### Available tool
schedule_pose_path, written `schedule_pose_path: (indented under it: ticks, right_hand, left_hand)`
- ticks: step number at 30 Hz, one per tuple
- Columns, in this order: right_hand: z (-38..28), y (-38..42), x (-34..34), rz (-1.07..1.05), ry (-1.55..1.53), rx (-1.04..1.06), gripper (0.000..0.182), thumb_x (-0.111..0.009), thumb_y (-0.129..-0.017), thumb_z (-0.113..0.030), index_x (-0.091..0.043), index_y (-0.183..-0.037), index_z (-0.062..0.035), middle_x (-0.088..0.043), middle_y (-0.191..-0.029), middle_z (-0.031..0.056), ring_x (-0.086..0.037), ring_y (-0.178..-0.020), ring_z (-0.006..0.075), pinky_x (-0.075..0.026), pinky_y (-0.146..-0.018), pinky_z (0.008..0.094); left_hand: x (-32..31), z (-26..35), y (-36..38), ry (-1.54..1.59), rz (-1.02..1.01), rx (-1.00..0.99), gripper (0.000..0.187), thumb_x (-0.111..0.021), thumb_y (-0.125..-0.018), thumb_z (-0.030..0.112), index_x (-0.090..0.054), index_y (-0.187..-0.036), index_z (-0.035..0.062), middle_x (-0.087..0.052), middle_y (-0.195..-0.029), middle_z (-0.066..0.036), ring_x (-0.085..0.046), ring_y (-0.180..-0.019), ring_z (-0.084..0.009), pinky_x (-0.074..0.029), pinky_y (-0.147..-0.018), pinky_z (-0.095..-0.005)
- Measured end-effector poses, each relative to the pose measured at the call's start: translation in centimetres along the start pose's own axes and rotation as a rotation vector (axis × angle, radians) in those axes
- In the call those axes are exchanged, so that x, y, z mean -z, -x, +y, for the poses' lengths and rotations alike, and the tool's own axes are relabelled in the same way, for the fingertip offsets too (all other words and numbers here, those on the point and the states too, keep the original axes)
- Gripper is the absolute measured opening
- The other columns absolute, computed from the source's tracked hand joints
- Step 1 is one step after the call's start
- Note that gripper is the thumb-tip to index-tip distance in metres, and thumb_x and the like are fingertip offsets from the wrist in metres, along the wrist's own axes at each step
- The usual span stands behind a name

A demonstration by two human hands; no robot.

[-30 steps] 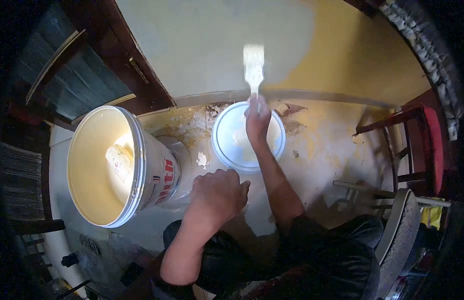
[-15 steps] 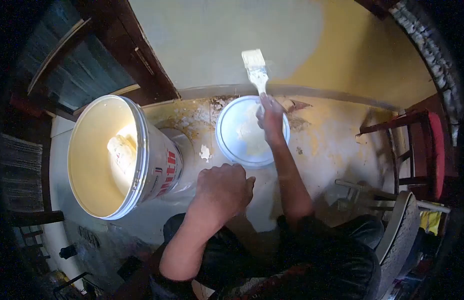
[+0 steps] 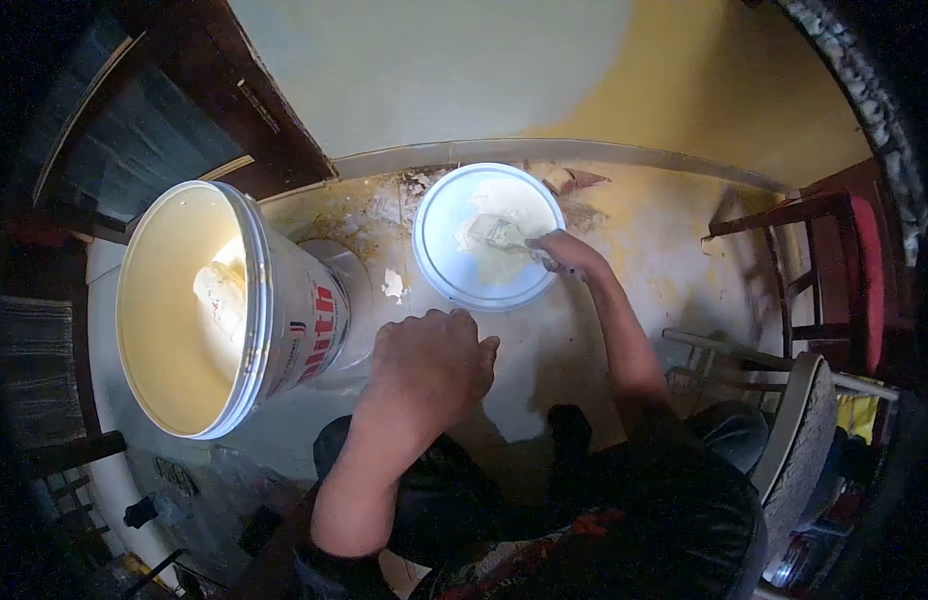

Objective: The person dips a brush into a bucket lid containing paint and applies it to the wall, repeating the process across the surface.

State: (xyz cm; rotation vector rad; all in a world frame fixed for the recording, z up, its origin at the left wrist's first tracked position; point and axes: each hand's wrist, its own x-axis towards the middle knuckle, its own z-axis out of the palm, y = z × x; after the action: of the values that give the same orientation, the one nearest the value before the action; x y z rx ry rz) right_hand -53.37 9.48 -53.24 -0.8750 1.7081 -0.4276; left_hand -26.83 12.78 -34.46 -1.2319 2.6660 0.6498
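Observation:
My right hand (image 3: 569, 252) grips a paintbrush (image 3: 502, 232) by its handle. Its bristles rest in creamy white paste (image 3: 496, 200) on a round white bucket lid (image 3: 446, 283), which lies flat on the floor. Held nearer to me, my left hand (image 3: 431, 362) is curled in a fist with the thumb out to the side. Nothing shows sticking out of it, and its palm side faces away. To its left is a large white bucket (image 3: 284, 300) with red lettering. Inside the bucket, a pale lump (image 3: 221, 290) shows against the cream-coloured wall.
Beyond the lid rises a wall (image 3: 454, 70), part pale grey and part yellow. A dark wooden door (image 3: 199, 90) is at the back left. On the right are a red-seated chair (image 3: 859, 290) and a grey chair (image 3: 789, 430). Paint stains mark the floor (image 3: 664, 260).
My right hand has come down from above the lid's far edge, and the brush has gone from raised in the air to touching the paste. My left hand remains a fist.

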Motion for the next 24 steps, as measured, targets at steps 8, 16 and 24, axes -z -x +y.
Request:
schedule_pose_path:
  ticks: [8,16,24]
  right_hand:
    - [0.4,-2.6,-0.5,-0.029,0.05,0.016,0.03,-0.052,-0.08,-0.035,-0.053,-0.067,-0.0082,-0.042,-0.05,-0.0016,-0.032,-0.039,0.0086,-0.023,-0.036,0.0261]
    - [0.3,-0.9,-0.5,-0.086,0.041,-0.01,0.031,-0.05,-0.082,-0.034,-0.051,-0.064,-0.009,-0.04,-0.049,-0.0024,-0.03,-0.037,0.0078,-0.02,-0.034,0.0257]
    - [1.0,-0.3,-1.4,-0.005,-0.191,0.066,0.031,-0.049,-0.084,-0.037,-0.052,-0.07,-0.0091,-0.039,-0.048,-0.0029,-0.029,-0.035,0.0075,-0.02,-0.033,0.0239]
  left_hand:
    - [-0.1,-0.1,0.4,-0.017,0.014,-0.011,0.036,-0.049,-0.083,0.037,-0.054,-0.074,0.0027,-0.058,-0.068,-0.018,-0.059,-0.065,-0.0335,-0.046,-0.059,-0.044]
    - [0.3,-0.1,-0.1,-0.017,-0.054,0.006,0.037,-0.048,-0.084,0.037,-0.054,-0.074,0.0016,-0.058,-0.067,-0.019,-0.058,-0.065,-0.034,-0.046,-0.059,-0.0442]
    - [-0.1,-0.2,0.3,-0.034,0.025,-0.022,0.037,-0.049,-0.083,0.036,-0.054,-0.073,0.0009,-0.057,-0.066,-0.02,-0.058,-0.066,-0.0346,-0.046,-0.059,-0.0447]
